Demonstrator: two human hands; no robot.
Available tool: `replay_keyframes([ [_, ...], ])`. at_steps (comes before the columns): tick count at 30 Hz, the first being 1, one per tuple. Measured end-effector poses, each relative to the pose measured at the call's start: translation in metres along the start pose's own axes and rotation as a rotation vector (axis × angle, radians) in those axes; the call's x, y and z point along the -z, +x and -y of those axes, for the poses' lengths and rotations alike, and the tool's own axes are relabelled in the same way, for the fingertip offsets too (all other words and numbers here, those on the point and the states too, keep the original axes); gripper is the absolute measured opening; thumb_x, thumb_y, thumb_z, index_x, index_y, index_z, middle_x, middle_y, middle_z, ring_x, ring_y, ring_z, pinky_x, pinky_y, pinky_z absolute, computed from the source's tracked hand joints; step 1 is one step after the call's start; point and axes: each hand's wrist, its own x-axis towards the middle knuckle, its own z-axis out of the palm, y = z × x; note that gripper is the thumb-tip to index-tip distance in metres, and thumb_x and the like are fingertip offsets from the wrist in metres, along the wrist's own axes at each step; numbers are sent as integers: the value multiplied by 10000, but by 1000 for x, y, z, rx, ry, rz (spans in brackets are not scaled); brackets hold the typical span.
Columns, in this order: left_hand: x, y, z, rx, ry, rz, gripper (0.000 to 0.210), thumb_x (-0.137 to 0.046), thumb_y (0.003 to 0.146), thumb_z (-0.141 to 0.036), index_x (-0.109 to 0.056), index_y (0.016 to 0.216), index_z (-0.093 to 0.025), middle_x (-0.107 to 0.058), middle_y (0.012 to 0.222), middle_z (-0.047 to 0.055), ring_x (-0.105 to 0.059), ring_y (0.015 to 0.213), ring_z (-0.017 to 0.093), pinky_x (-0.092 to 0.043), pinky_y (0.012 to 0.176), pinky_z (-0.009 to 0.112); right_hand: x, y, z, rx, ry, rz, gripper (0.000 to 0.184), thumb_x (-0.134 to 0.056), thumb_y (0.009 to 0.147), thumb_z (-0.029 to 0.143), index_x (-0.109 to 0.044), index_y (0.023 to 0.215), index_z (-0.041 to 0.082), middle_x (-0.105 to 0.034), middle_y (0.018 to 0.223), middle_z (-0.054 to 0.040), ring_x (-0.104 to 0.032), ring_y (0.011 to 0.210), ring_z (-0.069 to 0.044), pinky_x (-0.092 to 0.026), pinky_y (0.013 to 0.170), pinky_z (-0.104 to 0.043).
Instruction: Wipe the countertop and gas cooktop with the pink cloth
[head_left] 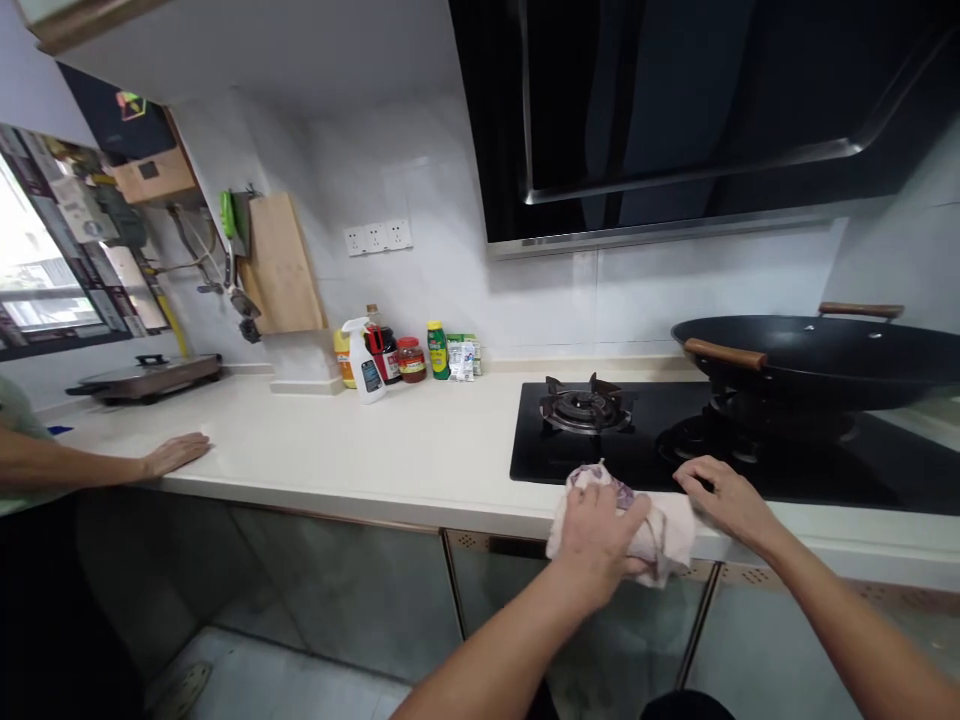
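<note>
My left hand [596,535] is closed round a crumpled pale cloth with purple patches [667,525]. The cloth lies at the counter's front edge, by the front of the black glass gas stove [637,450], and part of it hangs over the edge. Just right of it, my right hand [724,497] rests at the stove's front edge with loosely bent fingers and holds nothing. Behind my left hand stands the bare left burner [586,405]. A large black wok [795,350] with wooden handles sits over the right side of the stove.
A white spray bottle [366,365], a jar with a red lid [411,360] and a green bottle [438,350] stand along the wall. The black range hood [675,120] hangs overhead. At left, another person's hand [176,455] rests on the counter [300,430].
</note>
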Motion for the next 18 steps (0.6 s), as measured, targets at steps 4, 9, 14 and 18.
replay_keyframes([
  [4,17,-45,63,66,-9,-2,956,-831,685,-668,-458,1492,-315,-585,1377,154,-566,1198,352,-425,990,488,0,-5,6,12,-73,-18,351,-438,896,505,-706,881,278,-688,1107,-49,-597,1078,-259,-432,1009,-428],
  [9,57,-107,162,280,49,122,1008,-908,640,-533,-461,1498,-248,-564,1459,168,-508,1356,357,-378,1092,447,-3,-9,10,24,-175,-24,388,-473,883,521,-701,1061,263,-642,1183,-82,-550,1116,-286,-415,996,-453],
  [14,110,-163,233,495,220,205,878,-870,684,-400,-491,1468,-296,-512,1519,151,-429,1432,358,-311,1153,453,-2,-11,18,47,-255,-8,415,-462,904,519,-679,1128,246,-625,1217,-99,-530,1141,-302,-405,970,-452],
  [18,128,-174,245,647,346,283,809,-807,719,-336,-488,1461,-290,-544,1466,145,-462,1382,343,-308,1130,446,-1,-13,27,59,-298,-46,410,-442,912,485,-686,1115,226,-643,1188,-106,-542,1106,-294,-400,939,-445],
])
